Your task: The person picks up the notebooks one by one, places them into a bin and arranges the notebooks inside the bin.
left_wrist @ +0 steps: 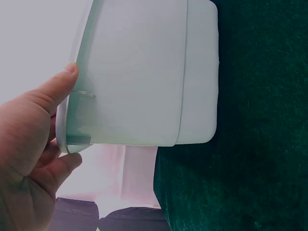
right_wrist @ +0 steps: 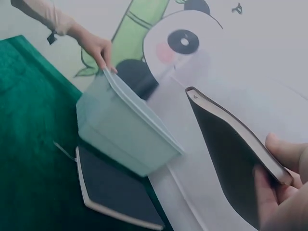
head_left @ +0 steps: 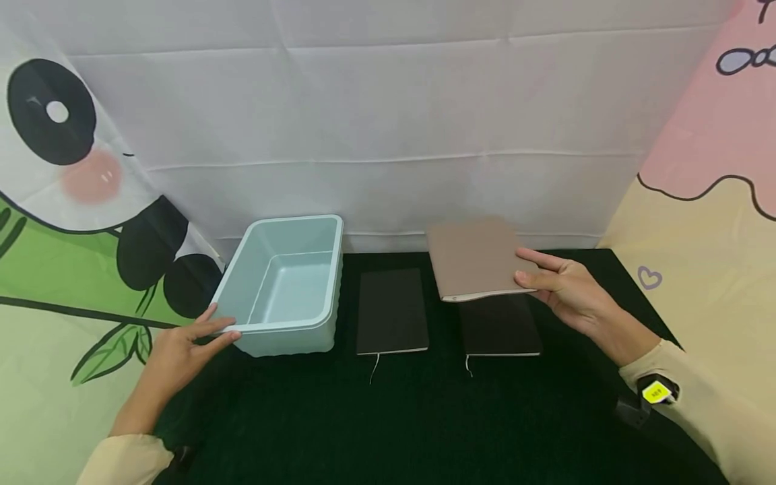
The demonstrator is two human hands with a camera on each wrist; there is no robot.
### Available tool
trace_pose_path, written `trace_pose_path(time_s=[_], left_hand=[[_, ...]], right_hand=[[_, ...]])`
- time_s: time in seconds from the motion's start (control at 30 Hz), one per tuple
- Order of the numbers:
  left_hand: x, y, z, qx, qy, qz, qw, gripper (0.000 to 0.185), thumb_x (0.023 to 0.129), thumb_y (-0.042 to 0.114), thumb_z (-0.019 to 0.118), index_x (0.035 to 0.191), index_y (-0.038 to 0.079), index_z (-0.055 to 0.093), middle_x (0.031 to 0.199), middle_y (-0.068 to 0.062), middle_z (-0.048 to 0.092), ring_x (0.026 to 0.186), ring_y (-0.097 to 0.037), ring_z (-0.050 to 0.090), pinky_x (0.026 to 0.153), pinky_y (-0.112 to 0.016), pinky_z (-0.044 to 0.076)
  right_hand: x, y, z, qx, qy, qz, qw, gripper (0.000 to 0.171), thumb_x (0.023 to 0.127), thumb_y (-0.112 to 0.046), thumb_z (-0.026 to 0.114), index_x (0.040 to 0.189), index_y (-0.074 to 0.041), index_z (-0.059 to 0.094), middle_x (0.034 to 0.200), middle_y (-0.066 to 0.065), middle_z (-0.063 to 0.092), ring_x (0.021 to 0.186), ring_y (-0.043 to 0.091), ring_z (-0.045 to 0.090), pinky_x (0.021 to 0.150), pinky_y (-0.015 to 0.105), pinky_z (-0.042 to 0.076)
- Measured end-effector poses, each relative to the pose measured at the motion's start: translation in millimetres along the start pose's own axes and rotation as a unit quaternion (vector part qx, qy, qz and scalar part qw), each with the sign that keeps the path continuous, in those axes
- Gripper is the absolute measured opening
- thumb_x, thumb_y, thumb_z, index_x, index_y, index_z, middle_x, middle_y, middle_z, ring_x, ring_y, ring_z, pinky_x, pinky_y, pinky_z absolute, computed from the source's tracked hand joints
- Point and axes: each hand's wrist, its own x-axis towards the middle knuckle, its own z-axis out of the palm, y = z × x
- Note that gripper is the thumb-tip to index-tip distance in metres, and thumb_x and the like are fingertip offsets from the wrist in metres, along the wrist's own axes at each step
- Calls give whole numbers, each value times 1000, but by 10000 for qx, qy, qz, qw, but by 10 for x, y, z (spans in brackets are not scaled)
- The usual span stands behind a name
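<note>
A light blue plastic bin (head_left: 291, 329) stands at the left of the dark green cloth. My left hand (head_left: 184, 350) grips its rim at the near left corner, thumb and fingers on either side in the left wrist view. In my right hand (head_left: 560, 289) is a tan-covered notebook (head_left: 475, 259), pinched at its right edge between thumb and fingers. It is held above the cloth and partly covers a black notebook (head_left: 502, 330). Between that one and the bin lies another black notebook (head_left: 393, 310). Each black notebook has a pale ribbon hanging from its near edge.
A dark green cloth (head_left: 388, 424) covers the table. White fabric (head_left: 388, 121) hangs behind it. Printed cartoon panels flank both sides, a panda (head_left: 91, 155) at the left. On the right wrist is a watch (head_left: 657, 391).
</note>
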Motion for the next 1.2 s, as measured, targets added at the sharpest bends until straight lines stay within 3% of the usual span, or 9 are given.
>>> trace_pose_path(time_s=[0.13,0.23,0.33,0.5,0.73,0.8,0.97,1.2], left_hand=[[-8,-1,-4,-56,1,16,10000,35,87,24,83,118,8,77,140,-27,56,47,-2,22,44,-27,28],[-15,-8,-2,-59,39,58,10000,35,87,23,83,118,8,78,139,-27,57,47,-1,23,44,-27,28],[-18,-19,-1,-43,73,96,9999,35,86,22,84,117,8,78,138,-27,57,47,-1,23,44,-27,27],[-20,-28,0,-56,79,123,9999,35,86,21,84,118,8,78,138,-28,57,46,0,21,44,-27,27],[-13,-7,11,-155,53,154,9997,35,87,20,83,118,5,77,138,-29,56,45,1,17,43,-27,28],[-9,-1,17,-155,63,170,9997,34,87,20,83,117,5,77,138,-29,57,45,1,18,43,-26,28],[-7,5,17,-147,67,187,9997,33,87,20,83,116,5,77,138,-30,57,45,1,24,44,-26,28],[-14,-4,12,-179,133,245,9995,33,86,17,84,116,5,78,137,-31,57,45,4,13,41,-25,27]], right_hand=[[146,14,231,-68,-4,-17,10000,62,93,-1,73,151,-8,50,104,-2,77,95,9,73,90,22,53],[254,38,387,-133,18,-74,9999,71,93,0,73,155,-2,40,103,-3,77,93,8,73,90,22,53],[356,56,527,-215,42,-146,9997,69,93,0,73,154,-1,42,109,-6,73,94,7,72,91,23,53],[508,55,753,-436,104,-227,9987,63,93,-2,74,151,-5,50,122,0,65,97,8,72,93,24,52],[704,87,1065,-496,30,-398,9980,58,93,-1,74,147,-7,55,110,0,71,92,9,73,94,27,51],[760,117,1152,-456,32,-417,9981,56,93,0,74,146,-8,57,121,6,69,92,10,73,94,28,52],[891,182,1359,-330,-51,-478,9983,54,93,2,72,145,-7,58,156,11,44,95,10,73,102,34,49],[1052,228,1682,-79,-219,-463,9987,54,92,2,74,143,-6,60,160,7,40,96,10,73,107,38,46]])
